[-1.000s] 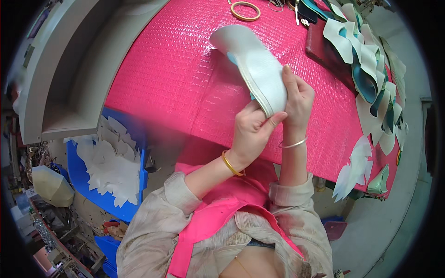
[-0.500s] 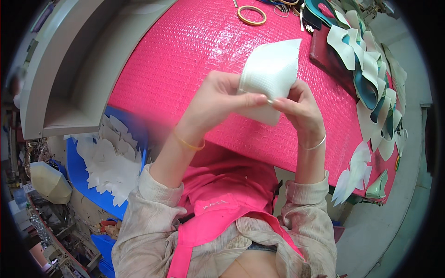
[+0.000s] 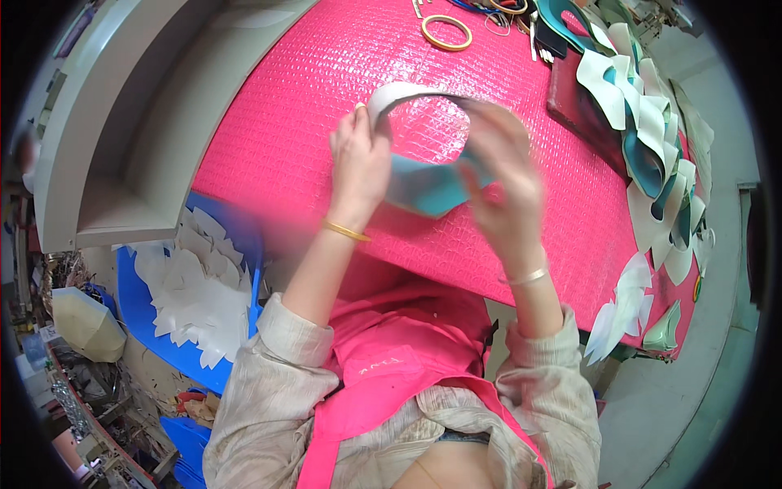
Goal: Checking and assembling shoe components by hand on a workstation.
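Above the pink table, a curved band of sheet material (image 3: 428,189), white outside and teal inside, forms a loop. My left hand (image 3: 358,167) is closed on its left side, thumb and fingers pinching the edge. My right hand (image 3: 507,183) is smeared by motion. Its fingers curl around the band's right side, with the thumb near the teal inner face. Part of the band is hidden behind that hand.
The pink textured table cover (image 3: 285,122) lies beneath my hands. Stacked white and teal curved pieces (image 3: 643,122) line the right side. A wooden ring (image 3: 446,33) lies at the far edge. White cut pieces (image 3: 199,285) fill a blue tray (image 3: 147,314) at left, below a grey trough (image 3: 134,155).
The band has turned from showing its white outer face to an open loop with the teal inside visible. My hands have moved apart, the left one upward, the right one blurred.
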A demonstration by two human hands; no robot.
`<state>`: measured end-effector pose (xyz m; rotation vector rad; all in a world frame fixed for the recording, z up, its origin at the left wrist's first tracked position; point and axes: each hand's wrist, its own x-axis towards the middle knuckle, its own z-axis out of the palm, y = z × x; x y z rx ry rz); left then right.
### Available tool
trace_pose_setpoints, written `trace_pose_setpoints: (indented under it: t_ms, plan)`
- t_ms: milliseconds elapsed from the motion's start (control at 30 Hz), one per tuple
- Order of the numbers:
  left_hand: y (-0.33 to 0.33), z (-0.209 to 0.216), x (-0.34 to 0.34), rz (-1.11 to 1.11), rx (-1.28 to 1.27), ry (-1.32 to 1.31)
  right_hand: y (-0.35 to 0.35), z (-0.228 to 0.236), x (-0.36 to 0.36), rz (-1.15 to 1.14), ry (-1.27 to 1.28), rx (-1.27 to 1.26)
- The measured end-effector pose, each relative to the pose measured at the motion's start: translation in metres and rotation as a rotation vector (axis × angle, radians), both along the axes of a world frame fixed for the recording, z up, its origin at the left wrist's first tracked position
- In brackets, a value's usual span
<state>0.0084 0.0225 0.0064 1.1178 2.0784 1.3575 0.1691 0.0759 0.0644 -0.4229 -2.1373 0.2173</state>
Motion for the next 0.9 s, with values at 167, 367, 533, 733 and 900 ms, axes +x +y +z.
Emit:
trace_pose_setpoints:
  t_ms: [167, 367, 533, 733, 900]
  plan:
    - [0.003, 0.034, 0.004, -0.026, -0.103, -0.008, 0.041, -0.026, 0.02, -0.345, -0.019, -0.474]
    - [-0.02, 0.065, 0.035, -0.349, 0.103, -1.017, 0.057, -0.004, 0.024, 0.142, 0.078, -1.608]
    - [0.002, 0.091, 0.027, -0.464, 0.967, -1.717, 0.029, -0.063, 0.048, 0.08, 0.23, -1.352]
    - [0.004, 0.097, 0.045, -0.618, 0.827, -1.716, 0.003, 0.05, 0.059, -0.091, 0.457, -0.28]
    - [0.011, 0.091, 0.059, -0.898, 0.872, -1.731, -0.015, 0.077, 0.023, -0.025, 0.242, 0.164]
